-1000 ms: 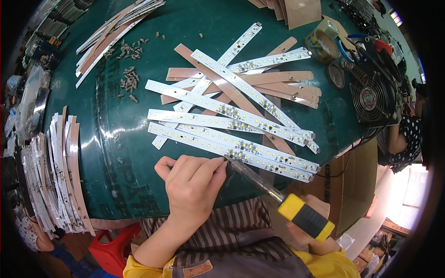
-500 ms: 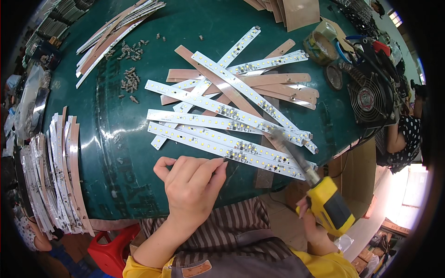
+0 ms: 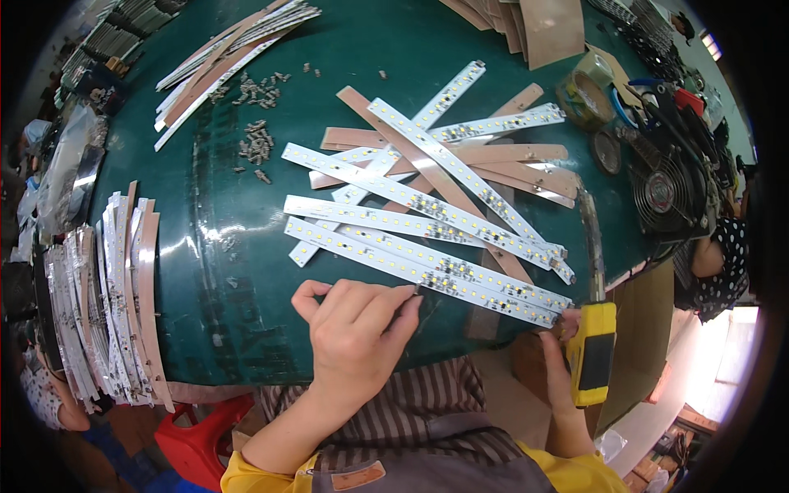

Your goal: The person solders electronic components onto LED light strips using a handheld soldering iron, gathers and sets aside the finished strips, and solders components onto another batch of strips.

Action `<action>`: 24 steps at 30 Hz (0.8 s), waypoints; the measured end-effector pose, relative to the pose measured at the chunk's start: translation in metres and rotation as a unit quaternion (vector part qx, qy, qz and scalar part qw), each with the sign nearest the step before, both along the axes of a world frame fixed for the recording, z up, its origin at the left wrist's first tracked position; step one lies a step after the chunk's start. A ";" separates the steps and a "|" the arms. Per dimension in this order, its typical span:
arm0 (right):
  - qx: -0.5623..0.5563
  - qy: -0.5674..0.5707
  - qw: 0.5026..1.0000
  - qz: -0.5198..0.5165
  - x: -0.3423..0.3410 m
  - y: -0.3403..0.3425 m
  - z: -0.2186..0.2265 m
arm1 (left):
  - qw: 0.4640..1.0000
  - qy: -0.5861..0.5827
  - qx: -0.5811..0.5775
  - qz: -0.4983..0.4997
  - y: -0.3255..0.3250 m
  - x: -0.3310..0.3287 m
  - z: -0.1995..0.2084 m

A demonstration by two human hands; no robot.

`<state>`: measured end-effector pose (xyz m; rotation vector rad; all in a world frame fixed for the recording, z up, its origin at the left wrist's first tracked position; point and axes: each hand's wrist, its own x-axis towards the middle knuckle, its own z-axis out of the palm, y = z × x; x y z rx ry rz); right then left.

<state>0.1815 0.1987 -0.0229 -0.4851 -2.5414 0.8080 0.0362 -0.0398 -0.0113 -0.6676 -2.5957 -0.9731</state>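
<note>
White LED strips (image 3: 386, 251) lie crossed and overlapping on the green table, several with the light side up, others showing brown backs. At the near edge of the closest strip, my left hand (image 3: 353, 329) is closed in a pinch. A tiny dark thing shows at its fingertips, too small to name. My right hand (image 3: 565, 386) holds a yellow and black soldering gun (image 3: 593, 353), its metal barrel pointing away from me, right of the strips. The right fingertips are beside the right ends of the nearest strips; whether they touch is unclear.
Stacked strips (image 3: 123, 304) lie at left, with another bundle (image 3: 230, 62) at far left. Small metal connectors (image 3: 256, 144) are scattered nearby. A fan (image 3: 660, 191), a round tin (image 3: 606, 152) and a tape roll (image 3: 583, 90) stand at right. A red stool (image 3: 193, 435) is below.
The soldering gun has swung up and right, its barrel moving off the strips. My right hand has come up to the strip ends. My left hand keeps its pinch; the whole view shifted slightly.
</note>
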 end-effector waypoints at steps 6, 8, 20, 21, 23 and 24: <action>-0.077 0.001 0.996 -0.034 0.001 -0.006 0.002 | 0.996 -0.074 0.029 -0.041 -0.018 -0.007 0.011; -0.074 0.021 0.996 -0.036 -0.001 -0.007 -0.001 | 0.989 -0.125 0.038 -0.071 -0.032 -0.023 0.027; -0.052 0.014 0.998 -0.040 -0.004 -0.012 0.003 | 0.994 -0.053 -0.062 0.078 -0.114 -0.148 0.011; -0.060 0.027 0.997 -0.042 -0.003 -0.015 0.010 | 0.995 -0.058 -0.052 0.067 -0.116 -0.153 0.009; -0.064 0.019 0.997 -0.031 -0.002 -0.011 0.004 | 0.995 -0.047 -0.051 0.068 -0.115 -0.151 0.008; -0.065 0.012 0.998 -0.017 -0.002 -0.009 0.002 | 0.995 -0.047 -0.053 0.066 -0.116 -0.149 0.010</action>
